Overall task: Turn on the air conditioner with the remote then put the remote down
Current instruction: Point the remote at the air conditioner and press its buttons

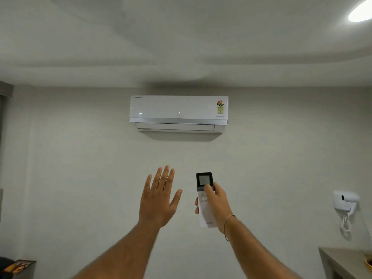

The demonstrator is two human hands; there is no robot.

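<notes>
A person's right hand (214,202) is gripping a remote (205,198) by its lower body, thumb resting on the buttons, pointing it up at the air conditioner (178,113) high on the wall; the left hand (159,200), below the air conditioner, is hovering spread and empty. The remote looks light, rigid, smooth plastic
</notes>
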